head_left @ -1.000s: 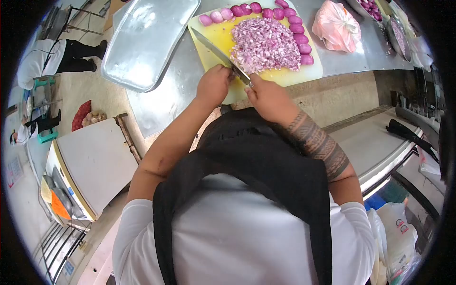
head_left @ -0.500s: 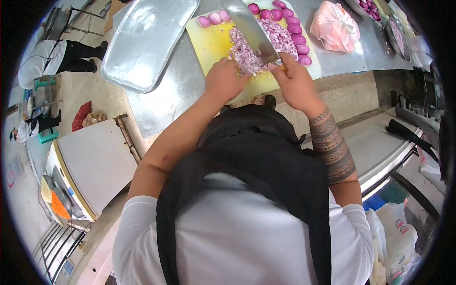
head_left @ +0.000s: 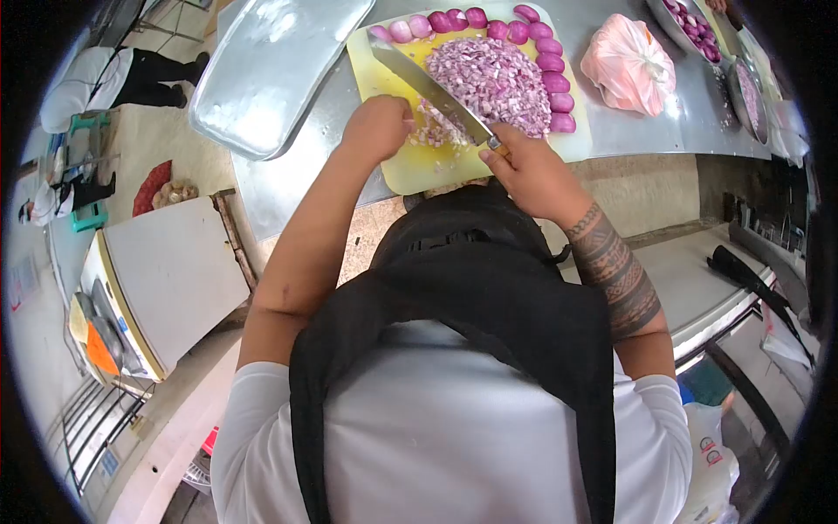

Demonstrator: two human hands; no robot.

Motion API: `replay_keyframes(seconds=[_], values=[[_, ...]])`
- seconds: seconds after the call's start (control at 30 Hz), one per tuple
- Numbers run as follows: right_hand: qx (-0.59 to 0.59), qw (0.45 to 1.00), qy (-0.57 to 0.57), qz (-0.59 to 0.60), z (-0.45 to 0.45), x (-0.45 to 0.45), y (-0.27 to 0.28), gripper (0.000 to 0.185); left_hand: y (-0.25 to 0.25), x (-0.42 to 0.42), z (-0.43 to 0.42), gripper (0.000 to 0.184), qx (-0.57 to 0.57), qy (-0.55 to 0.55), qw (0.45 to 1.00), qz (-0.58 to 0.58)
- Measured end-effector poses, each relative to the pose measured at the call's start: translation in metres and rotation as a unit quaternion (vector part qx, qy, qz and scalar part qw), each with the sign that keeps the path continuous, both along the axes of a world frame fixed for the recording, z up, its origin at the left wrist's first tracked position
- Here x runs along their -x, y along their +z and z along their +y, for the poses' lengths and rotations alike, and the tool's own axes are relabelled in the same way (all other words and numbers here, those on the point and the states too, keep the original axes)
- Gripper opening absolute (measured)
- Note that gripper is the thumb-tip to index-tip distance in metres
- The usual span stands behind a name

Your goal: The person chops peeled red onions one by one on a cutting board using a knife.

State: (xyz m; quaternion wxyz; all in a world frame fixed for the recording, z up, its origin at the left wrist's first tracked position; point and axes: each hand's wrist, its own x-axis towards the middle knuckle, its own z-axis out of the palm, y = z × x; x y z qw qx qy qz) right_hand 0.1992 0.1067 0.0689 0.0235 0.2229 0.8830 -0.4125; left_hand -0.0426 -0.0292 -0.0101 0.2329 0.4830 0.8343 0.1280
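Note:
My right hand [head_left: 528,170] is closed round the handle of a kitchen knife [head_left: 441,98], its broad blade slanting up and left across the board. Under and beyond the blade lies a heap of chopped red onion [head_left: 502,83] on a yellowed cutting board [head_left: 397,170]. Over the board's left edge, my left hand [head_left: 375,129] has its fingers curled in; anything inside them is hidden. Small onion bits lie just right of it. Peeled red onion halves [head_left: 550,63] line the board's far and right edges.
Left of the board lies a large metal tray [head_left: 271,79] on the steel table [head_left: 288,192]. To its right sit a tied pinkish plastic bag [head_left: 627,65] and a bowl of onions [head_left: 690,31]. A person [head_left: 92,79] stands far left, near a white-topped cabinet [head_left: 175,275].
My left hand has moved left, away from the chopped onion. The knife has tilted flatter and shifted left with my right hand, showing more of the heap.

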Motion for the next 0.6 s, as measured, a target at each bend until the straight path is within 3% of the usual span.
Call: replay_keyframes(seconds=[0.23,0.33,0.43,0.5,0.6], values=[[-0.054,0.996,0.069,-0.035,0.006,0.018,0.006,0.029,-0.001,-0.007,-0.015,0.028,-0.041,0.095,0.995,-0.001],[-0.065,0.992,0.097,-0.042,0.006,0.023,0.008,0.036,-0.018,-0.008,-0.026,0.024,-0.108,0.104,0.989,-0.002],[-0.075,0.988,0.129,-0.037,0.005,0.034,-0.002,0.037,-0.026,-0.008,-0.021,0.021,-0.083,0.096,0.992,0.022],[-0.079,0.99,0.116,-0.032,0.0,0.046,-0.036,0.036,-0.025,-0.011,-0.021,0.02,-0.076,0.097,0.992,0.021],[-0.07,0.99,0.12,-0.03,0.002,0.063,-0.02,0.033,-0.027,-0.011,-0.021,0.02,-0.093,0.101,0.99,0.029]])
